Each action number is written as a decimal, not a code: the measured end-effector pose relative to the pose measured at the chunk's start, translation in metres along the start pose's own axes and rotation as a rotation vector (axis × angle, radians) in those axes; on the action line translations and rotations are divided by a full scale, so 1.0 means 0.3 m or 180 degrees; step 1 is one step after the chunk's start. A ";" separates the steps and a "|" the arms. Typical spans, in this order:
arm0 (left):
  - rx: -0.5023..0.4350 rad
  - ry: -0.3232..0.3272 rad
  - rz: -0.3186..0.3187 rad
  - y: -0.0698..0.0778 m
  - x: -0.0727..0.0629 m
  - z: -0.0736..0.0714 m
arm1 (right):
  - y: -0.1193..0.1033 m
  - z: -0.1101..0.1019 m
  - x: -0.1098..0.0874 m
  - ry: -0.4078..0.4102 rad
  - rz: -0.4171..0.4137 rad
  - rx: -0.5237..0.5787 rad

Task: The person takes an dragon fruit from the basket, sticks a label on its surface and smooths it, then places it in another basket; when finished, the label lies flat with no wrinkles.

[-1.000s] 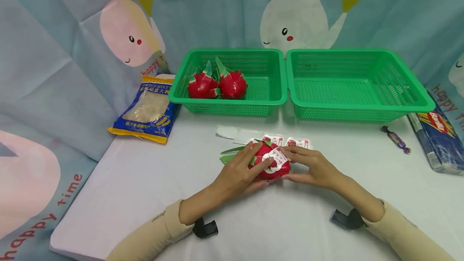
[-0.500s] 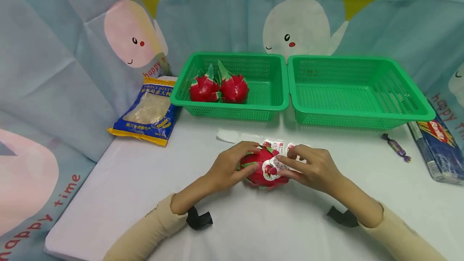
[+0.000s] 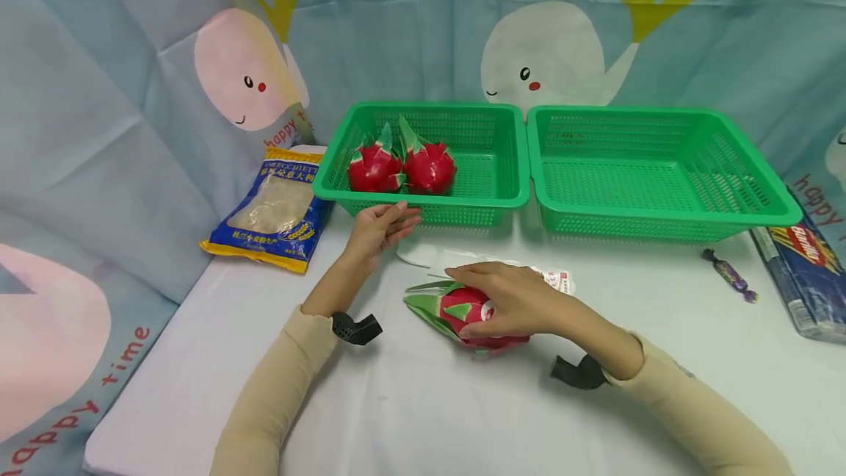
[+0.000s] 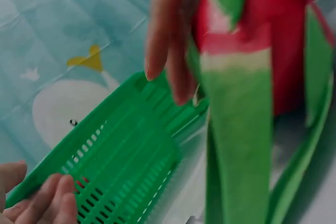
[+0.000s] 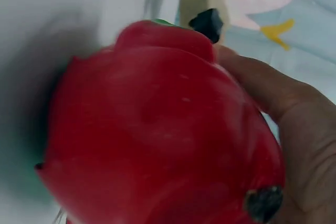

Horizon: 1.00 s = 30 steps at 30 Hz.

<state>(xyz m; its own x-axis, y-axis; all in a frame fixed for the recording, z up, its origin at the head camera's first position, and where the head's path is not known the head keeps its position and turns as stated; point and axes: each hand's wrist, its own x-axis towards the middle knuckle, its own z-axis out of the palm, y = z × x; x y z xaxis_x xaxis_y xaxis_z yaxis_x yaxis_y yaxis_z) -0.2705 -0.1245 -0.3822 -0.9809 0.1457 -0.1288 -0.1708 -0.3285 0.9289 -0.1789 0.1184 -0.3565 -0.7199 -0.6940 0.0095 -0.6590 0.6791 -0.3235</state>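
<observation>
A red dragon fruit with green leaf tips and a round white sticker lies on the table. My right hand grips it from above, thumb on the near side and fingers over the far side. In the right wrist view the red fruit fills most of the picture. My left hand holds nothing, its fingers loosely bent in front of the left green basket. Whether they touch it I cannot tell. Two more dragon fruits sit in that basket's left half.
A second green basket adjoins on the right. A sticker strip lies behind the fruit, partly covered. A blue pasta bag is at left; a purple-wrapped candy and blue package are at right.
My left hand has let go of the dragon fruit and moved up and left to the basket. My right hand has shifted left from the sticker to grip the fruit's top.
</observation>
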 end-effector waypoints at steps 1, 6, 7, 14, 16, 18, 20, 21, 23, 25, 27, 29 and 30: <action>-0.0100 0.0036 0.0005 0.002 0.005 -0.006 | -0.001 -0.001 0.005 -0.0085 0.0053 0.0040; -0.0446 0.0107 0.0032 -0.001 0.020 -0.026 | 0.005 -0.013 0.023 -0.0407 0.0052 0.0228; -0.0468 0.0101 0.0035 -0.003 0.022 -0.028 | 0.008 -0.016 0.025 -0.0445 0.0049 0.0261; -0.0522 0.0115 0.0096 -0.012 0.026 -0.025 | 0.014 -0.033 0.009 -0.0427 0.0266 0.0502; -0.0536 0.0107 0.0094 -0.013 0.026 -0.026 | 0.019 -0.051 -0.005 -0.0353 0.0404 0.0666; -0.0538 0.0097 0.0093 -0.012 0.026 -0.027 | 0.035 -0.089 -0.023 -0.0220 0.0454 0.0871; -0.0547 0.0093 0.0096 -0.010 0.025 -0.029 | 0.060 -0.149 -0.042 -0.0030 0.0555 0.1097; -0.0549 0.0092 0.0100 -0.009 0.024 -0.031 | 0.077 -0.186 -0.053 0.0075 0.0616 0.1177; -0.0549 0.0102 0.0109 -0.006 0.022 -0.032 | 0.120 -0.265 -0.075 0.0336 0.0832 0.1247; -0.0555 0.0094 0.0119 -0.005 0.022 -0.034 | 0.174 -0.344 -0.100 0.0604 0.1163 0.1221; -0.0552 0.0081 0.0135 -0.006 0.021 -0.034 | 0.246 -0.410 -0.126 0.0864 0.1490 0.1180; -0.0540 0.0068 0.0148 -0.007 0.021 -0.034 | 0.335 -0.459 -0.153 0.1154 0.1758 0.1181; -0.0533 0.0057 0.0155 -0.008 0.021 -0.034 | 0.384 -0.478 -0.167 0.1257 0.1856 0.1209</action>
<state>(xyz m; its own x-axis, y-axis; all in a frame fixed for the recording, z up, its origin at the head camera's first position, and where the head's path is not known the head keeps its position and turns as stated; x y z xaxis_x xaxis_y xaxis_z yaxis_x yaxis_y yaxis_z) -0.2772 -0.1322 -0.3887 -0.9896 0.1097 -0.0926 -0.1347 -0.4858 0.8636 -0.2499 0.2656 -0.2585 -0.9964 -0.0680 0.0509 -0.0844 0.7293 -0.6790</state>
